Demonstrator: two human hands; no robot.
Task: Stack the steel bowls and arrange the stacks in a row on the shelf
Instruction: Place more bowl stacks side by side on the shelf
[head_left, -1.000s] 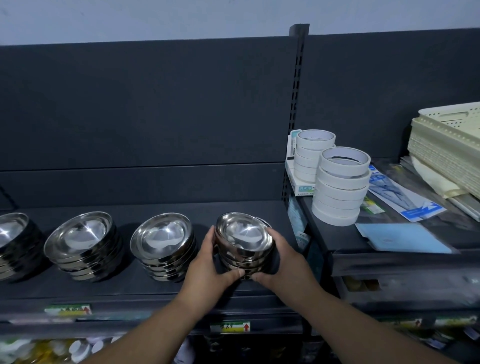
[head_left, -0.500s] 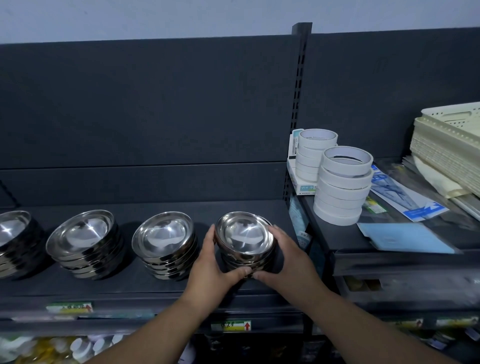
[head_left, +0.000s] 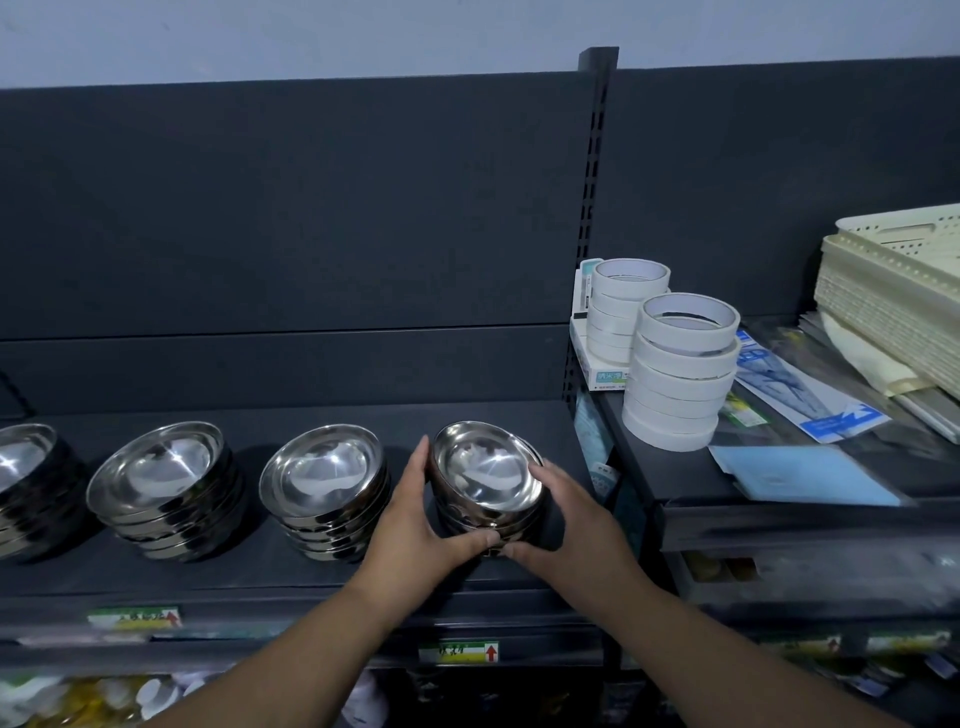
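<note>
Both forearms bare, running from bottom edge and angling in toward lower centre of frame. Left hand (head_left: 415, 525) cupped against left side of bowl stack (head_left: 485, 475), fingers pointing up, thumb curled across front. Right hand (head_left: 576, 525) pretty much mirrors it on right side, fingertips at rim. Thumb tips nearly meet.

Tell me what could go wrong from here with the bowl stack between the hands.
1. The top bowl of the held stack sits tilted, so it may slide off when the left hand and right hand let go.
2. The left hand fills the narrow gap beside the neighbouring stack; pulling it out could nudge those bowls out of line.
</note>
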